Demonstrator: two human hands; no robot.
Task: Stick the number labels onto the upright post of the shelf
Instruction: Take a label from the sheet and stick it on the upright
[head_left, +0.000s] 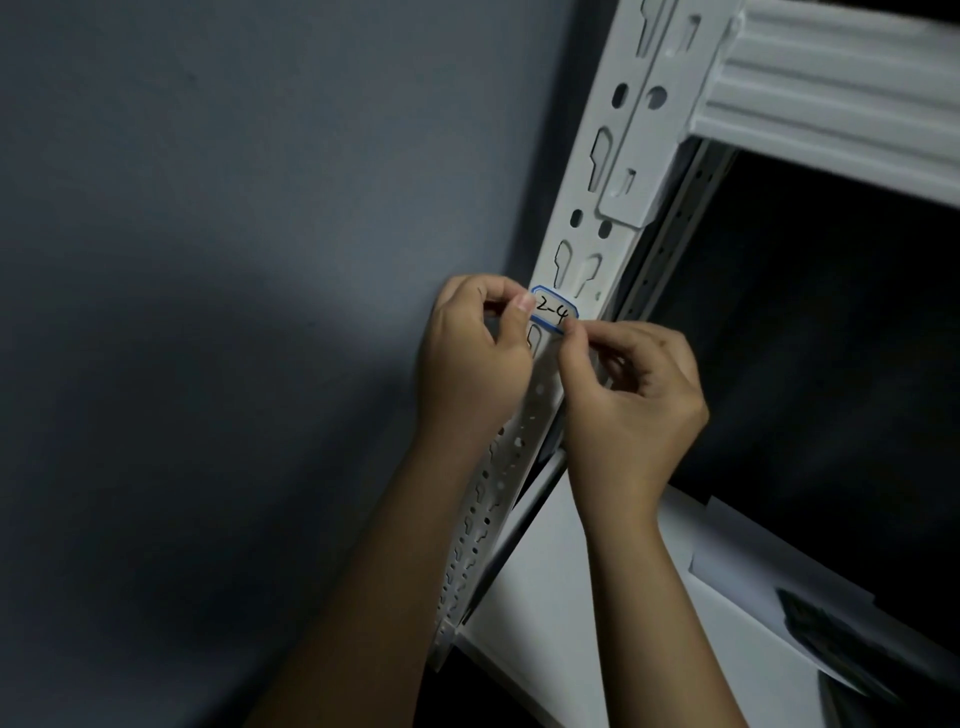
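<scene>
White blue-edged label (554, 313) marked 2-4, lying tilted across the white slotted upright post (592, 244)

I log the label (554, 310): white, blue border, "2-4" handwritten in black. Post (605, 208): white, patterned with dark keyhole slots and round holes. Beam (831, 104): white, ribbed. Wall (234, 260): flat grey-blue. Shelf board (597, 623): white.

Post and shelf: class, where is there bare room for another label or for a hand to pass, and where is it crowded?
Bare post face runs below the hands, down to the shelf. A short bare strip lies between the label and the bracket. It is crowded at the label, where the left hand and right hand pinch its ends.
</scene>
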